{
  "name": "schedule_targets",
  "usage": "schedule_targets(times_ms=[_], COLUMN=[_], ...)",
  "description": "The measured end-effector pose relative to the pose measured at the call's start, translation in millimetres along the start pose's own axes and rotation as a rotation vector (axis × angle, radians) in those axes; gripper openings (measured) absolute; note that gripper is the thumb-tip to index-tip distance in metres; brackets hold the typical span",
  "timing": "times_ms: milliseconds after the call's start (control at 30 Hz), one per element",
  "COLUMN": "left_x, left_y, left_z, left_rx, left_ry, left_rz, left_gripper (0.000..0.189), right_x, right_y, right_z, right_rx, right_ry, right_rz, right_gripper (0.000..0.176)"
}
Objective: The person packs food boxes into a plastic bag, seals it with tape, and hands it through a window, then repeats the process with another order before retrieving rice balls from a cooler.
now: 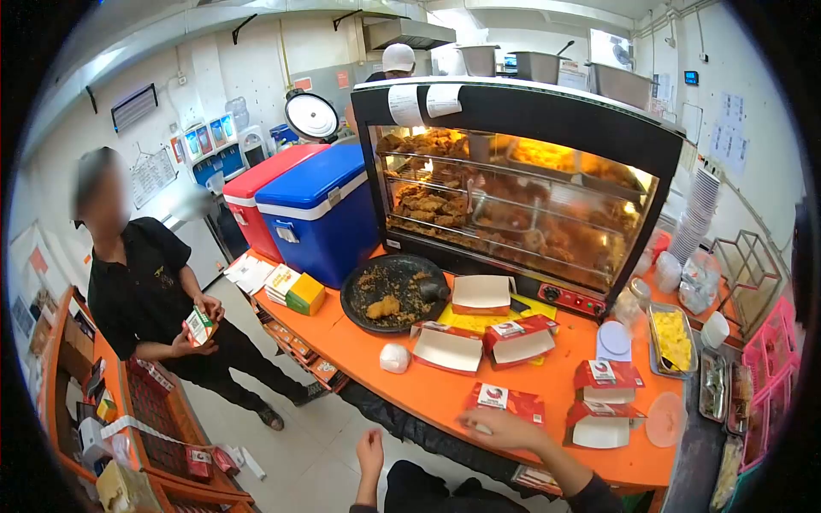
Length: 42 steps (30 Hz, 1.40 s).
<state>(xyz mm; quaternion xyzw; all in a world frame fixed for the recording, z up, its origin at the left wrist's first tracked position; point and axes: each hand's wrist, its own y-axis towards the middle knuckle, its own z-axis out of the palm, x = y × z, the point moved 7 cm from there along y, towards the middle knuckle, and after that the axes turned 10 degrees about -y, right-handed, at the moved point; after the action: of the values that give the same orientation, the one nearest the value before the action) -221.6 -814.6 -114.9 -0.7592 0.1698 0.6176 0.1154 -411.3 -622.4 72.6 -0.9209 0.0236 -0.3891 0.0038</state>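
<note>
My right hand is over the front edge of the orange counter, at the near edge of a red printed food box. Its fingers are drawn together, and a small pale spot shows between them; what it is I cannot tell. My left hand is raised in front of the counter with fingers curled in and nothing in it. Open-topped red and white food boxes stand beyond: one left, one in the middle, one behind. Two more sit to the right.
A black round pan with fried crumbs stands before the glass warmer of fried chicken. Blue and red coolers stand left of it. A co-worker at the left holds a small carton. A tray of yellow food is at right.
</note>
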Motion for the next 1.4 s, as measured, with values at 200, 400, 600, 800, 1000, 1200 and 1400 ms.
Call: schedule_targets(times_ms=[200, 400, 600, 800, 1000, 1200, 1400], left_x=[-44, 1, -31, -101, -328, -395, -339], left_y=[177, 219, 211, 248, 379, 580, 745], left_z=[71, 143, 67, 19, -3, 13, -70], left_rx=[-0.16, 0.497, 0.702, 0.589, 0.784, 0.169, -0.046], left_ry=[-0.076, 0.356, 0.266, -0.403, 0.246, 0.725, 1.05], left_rz=[0.39, 0.286, 0.294, 0.111, 0.994, 0.99, 0.432], left_gripper=[0.033, 0.081, 0.089, 0.046, 0.064, 0.051, 0.064], right_x=[21, -9, -119, -83, -43, -69, -100], right_y=[85, 168, 239, 311, 351, 335, 298], right_z=[-44, 15, 132, 89, -32, -60, -13], right_rx=[-0.243, -0.262, -0.829, -0.9, -1.073, -1.237, -1.145], right_ry=[0.05, 0.551, 0.75, 0.423, 1.324, 1.107, 1.088], right_rz=[-0.102, 0.052, 0.533, 0.297, 0.245, 0.19, 0.392], right_gripper=[0.029, 0.034, 0.047, 0.066, 0.05, 0.054, 0.079])
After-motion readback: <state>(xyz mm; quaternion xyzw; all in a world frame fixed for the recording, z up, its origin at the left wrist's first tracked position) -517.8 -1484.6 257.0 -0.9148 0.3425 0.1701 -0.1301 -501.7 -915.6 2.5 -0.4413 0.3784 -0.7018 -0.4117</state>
